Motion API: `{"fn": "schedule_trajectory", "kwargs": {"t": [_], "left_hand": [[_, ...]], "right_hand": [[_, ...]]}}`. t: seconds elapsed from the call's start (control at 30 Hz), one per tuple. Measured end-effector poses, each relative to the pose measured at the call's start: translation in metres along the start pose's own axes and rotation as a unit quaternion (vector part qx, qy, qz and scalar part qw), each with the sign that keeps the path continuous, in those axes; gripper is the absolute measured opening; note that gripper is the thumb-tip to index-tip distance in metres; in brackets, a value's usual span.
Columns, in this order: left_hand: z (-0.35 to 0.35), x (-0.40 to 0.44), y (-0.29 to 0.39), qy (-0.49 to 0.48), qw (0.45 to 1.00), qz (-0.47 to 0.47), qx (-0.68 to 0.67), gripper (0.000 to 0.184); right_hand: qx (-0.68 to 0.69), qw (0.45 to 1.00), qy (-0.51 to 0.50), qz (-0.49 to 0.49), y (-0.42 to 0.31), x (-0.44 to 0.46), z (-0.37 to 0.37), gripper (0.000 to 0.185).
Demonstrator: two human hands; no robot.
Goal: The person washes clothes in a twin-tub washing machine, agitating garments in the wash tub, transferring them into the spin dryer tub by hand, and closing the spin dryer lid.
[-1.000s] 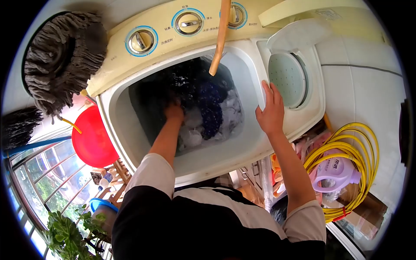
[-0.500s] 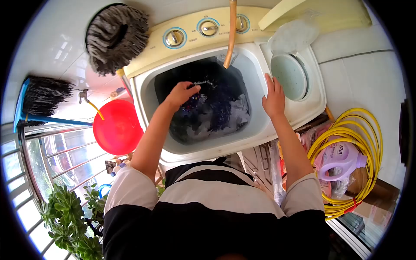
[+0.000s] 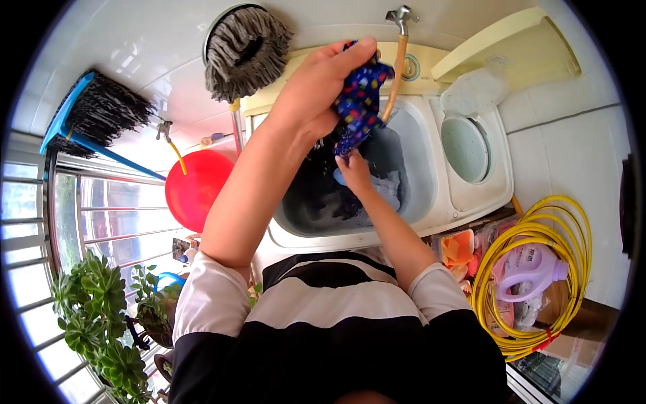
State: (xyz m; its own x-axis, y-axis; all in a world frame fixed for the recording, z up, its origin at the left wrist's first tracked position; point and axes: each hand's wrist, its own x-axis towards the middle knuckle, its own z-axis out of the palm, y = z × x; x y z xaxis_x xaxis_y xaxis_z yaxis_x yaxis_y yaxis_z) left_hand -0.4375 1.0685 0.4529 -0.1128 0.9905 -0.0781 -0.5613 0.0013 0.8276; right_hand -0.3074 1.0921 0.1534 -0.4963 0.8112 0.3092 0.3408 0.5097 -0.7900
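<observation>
My left hand is raised above the tub, its fingers closed on a wet dark blue cloth with multicoloured dots. The cloth hangs from it toward my right hand, which is closed around its lower end just over the water. Below both hands is the washing tub of a twin-tub washing machine, holding dark water with black and grey laundry in it. What the cloth is, exactly, I cannot tell.
A tan hose runs from a tap into the tub. The spin tub stands uncovered on the right. A mop, a broom and a red basin are left; a yellow hose coil and a purple detergent bottle right.
My left hand has come up out of the tub with the dotted cloth. My right hand has left the tub's right rim and moved left onto the cloth's lower end. The view has shifted.
</observation>
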Motion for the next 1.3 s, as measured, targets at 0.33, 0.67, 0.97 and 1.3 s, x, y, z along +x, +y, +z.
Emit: {"fn": "schedule_trajectory", "kwargs": {"t": [0.33, 0.67, 0.97, 1.3], "left_hand": [[-0.16, 0.032, -0.171, 0.018, 0.754, -0.053, 0.654, 0.032], [-0.169, -0.04, -0.362, -0.001, 0.711, -0.151, 0.687, 0.027], [-0.15, -0.006, -0.257, 0.04, 0.948, -0.11, 0.294, 0.022], [-0.076, -0.009, -0.1, 0.053, 0.998, -0.016, -0.037, 0.027]], "right_hand": [[0.299, 0.859, 0.026, 0.414, 0.041, -0.029, -0.068, 0.027], [0.408, 0.841, -0.008, 0.355, -0.07, -0.021, -0.15, 0.018], [0.407, 0.882, 0.103, 0.213, -0.109, 0.028, -0.215, 0.018], [0.35, 0.803, -0.111, 0.469, 0.01, 0.009, -0.174, 0.036]]}}
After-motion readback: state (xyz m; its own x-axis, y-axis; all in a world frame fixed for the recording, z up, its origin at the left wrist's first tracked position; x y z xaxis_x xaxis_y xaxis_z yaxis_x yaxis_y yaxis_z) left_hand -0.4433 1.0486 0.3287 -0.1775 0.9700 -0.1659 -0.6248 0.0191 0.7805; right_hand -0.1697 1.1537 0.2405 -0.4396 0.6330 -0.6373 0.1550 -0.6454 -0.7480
